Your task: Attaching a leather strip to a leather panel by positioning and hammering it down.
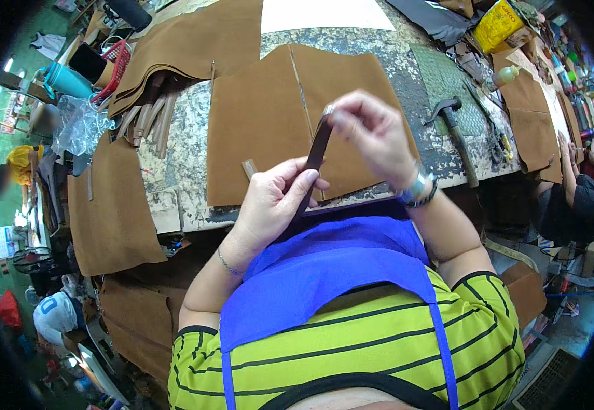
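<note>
A narrow dark brown strip (319, 145), perhaps leather, slants up over the front of the workbench. My left hand (276, 195) grips its lower part between thumb and fingers. At the upper end, which carries a small shiny bit, the fingers of my right hand (373, 133) are closed in a pinch. Underneath lies a large tan-brown sheet (256, 123), with a thin seam or gap running down its middle. A short pale strip (248, 168) rests on that sheet, just beside my left hand.
To the right lies a hammer (455, 133), near a green mat (440, 75). Stacked brown sheets (194, 41) and a bundle of strips (153, 119) are on the left. A yellow can (498, 27) stands far right; another person's arm (567, 164) shows at the right.
</note>
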Tool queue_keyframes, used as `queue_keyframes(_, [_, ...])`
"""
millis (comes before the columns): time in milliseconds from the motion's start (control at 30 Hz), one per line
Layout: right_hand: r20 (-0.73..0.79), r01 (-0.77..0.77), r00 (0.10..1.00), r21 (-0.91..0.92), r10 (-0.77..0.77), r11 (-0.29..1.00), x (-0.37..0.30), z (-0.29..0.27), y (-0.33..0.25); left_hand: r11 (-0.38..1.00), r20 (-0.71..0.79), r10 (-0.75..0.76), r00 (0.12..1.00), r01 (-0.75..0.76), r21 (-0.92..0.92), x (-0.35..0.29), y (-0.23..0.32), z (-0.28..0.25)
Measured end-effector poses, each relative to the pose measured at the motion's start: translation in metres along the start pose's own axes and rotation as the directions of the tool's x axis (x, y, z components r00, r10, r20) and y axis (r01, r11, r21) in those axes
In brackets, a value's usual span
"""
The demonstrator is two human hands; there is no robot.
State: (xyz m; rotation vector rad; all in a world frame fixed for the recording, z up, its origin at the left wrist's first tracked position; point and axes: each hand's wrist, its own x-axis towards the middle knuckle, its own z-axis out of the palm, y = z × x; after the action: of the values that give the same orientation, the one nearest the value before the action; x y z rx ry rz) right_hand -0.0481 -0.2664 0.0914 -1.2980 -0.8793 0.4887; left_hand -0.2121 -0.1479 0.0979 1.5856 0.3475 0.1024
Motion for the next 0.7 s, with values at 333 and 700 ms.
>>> queue_keyframes(333, [-0.072, -0.240, 0.970, -0.141, 0.232, 0.960, 0.091, -0.061, 0.041, 0.928, 0.126, -0.178, 0.976, 0.209, -0.310, 0.004, -0.031, 0.006])
queue_keyframes(700, [-0.004, -0.226, 0.970, -0.370, 0.241, 0.901, 0.152, -0.063, 0.091, 0.959, -0.073, -0.139, 0.988, 0.116, -0.260, 0.022, -0.051, 0.012])
